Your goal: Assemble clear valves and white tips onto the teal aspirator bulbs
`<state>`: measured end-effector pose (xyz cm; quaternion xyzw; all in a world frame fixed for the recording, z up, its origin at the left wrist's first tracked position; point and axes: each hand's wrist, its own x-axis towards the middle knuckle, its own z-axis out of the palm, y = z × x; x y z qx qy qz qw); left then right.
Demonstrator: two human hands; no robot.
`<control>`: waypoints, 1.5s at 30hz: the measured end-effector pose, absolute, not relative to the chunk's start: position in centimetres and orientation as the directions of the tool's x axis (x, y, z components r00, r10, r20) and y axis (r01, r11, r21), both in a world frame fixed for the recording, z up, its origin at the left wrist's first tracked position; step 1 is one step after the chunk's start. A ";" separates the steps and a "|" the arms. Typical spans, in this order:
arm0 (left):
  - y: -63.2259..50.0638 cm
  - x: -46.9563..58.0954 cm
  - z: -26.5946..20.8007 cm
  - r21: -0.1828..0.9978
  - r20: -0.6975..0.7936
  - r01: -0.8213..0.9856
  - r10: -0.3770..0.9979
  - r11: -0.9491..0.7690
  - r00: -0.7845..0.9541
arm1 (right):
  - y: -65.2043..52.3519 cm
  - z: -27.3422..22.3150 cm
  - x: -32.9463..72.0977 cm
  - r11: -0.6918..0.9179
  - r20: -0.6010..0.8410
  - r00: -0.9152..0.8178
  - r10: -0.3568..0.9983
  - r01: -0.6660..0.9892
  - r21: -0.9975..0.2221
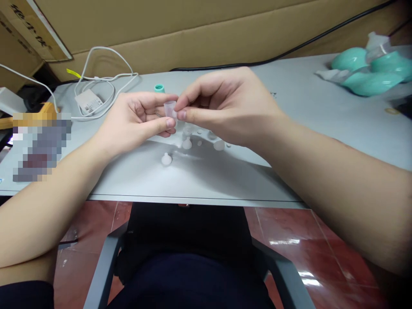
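Observation:
Above the desk, my left hand has its thumb and fingers closed around a small translucent plastic cup, whose wide rim faces up. My right hand pinches thumb and forefinger together at the cup's right side. Something small and whitish shows at those fingertips, too small to name. Below the hands lie several small white plastic parts: a domed piece with a knob stands nearest me, another domed piece is behind it, and a rounded piece lies to the right. A teal ring-shaped part stands behind my left hand.
A white adapter with a looped white cable lies at the left, near a yellow object and a blurred-out patch. Teal rounded items in clear wrapping lie at the far right. Cardboard lines the back, with a black cable along it.

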<state>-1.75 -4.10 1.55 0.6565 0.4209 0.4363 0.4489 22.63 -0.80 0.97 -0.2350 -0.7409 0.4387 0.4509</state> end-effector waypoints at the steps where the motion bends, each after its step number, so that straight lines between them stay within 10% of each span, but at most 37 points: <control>1: -4.1 -1.7 1.6 0.957 0.198 0.155 0.944 -0.245 0.265 | -0.8 1.0 22.7 0.499 0.458 -0.479 0.749 -0.047 -0.865; 45: -4.0 -2.6 0.8 0.961 0.223 0.056 0.877 -0.271 0.425 | -1.5 2.0 23.2 0.328 0.323 -0.600 0.732 -0.106 -0.939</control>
